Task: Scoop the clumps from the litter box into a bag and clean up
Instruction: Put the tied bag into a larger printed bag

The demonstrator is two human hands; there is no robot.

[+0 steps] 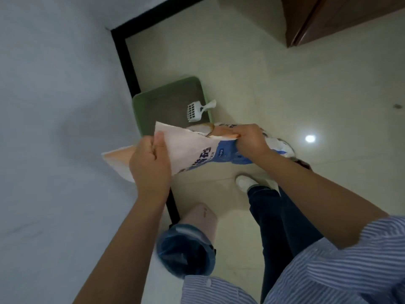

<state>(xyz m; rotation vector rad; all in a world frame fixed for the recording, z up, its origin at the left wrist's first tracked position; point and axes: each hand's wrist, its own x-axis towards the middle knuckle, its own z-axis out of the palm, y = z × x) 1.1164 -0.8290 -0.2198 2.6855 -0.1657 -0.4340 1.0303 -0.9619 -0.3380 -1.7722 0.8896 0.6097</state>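
I hold a large printed litter bag (192,148), peach, white and blue, in the air with both hands. My left hand (150,161) grips its left end and my right hand (248,142) clutches its bunched right part. Below and beyond the bag, a green litter box (140,106) with grey litter sits on the floor against the wall corner. A white slotted scoop (195,110) lies in the box with its handle over the right rim. The bag hides the box's near edge.
A pink bin lined with a blue bag (186,249) stands by the wall near my legs. My white shoe (245,182) is on the pale tiled floor. A black skirting strip (129,66) runs along the white wall. A brown wooden cabinet (328,18) is at the top right.
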